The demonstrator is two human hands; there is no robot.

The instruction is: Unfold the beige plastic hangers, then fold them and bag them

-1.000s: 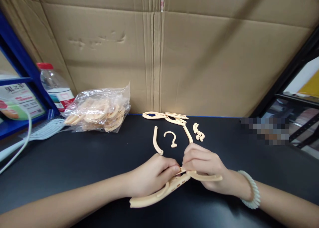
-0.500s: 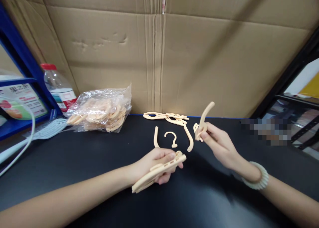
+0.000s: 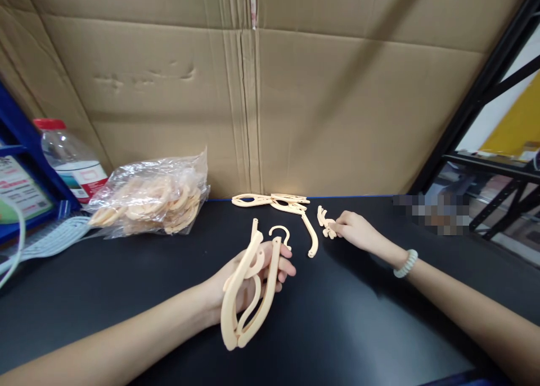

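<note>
My left hand grips a folded cream plastic hanger body, its two arms side by side and pointing down towards me. My right hand reaches out to the small cream hook pieces on the black table; its fingertips pinch at them. A loose cream hook lies just beyond my left hand. A curved cream arm piece lies between my two hands. More cream hanger parts sit at the table's far edge.
A clear plastic bag of cream parts lies at the back left. A water bottle with a red cap stands by a blue shelf frame. A cardboard wall closes the back. Black metal racking stands on the right.
My right hand has gone from joining parts with the left to reaching out to the small hook pieces. My left hand has turned the hanger body to point down.
</note>
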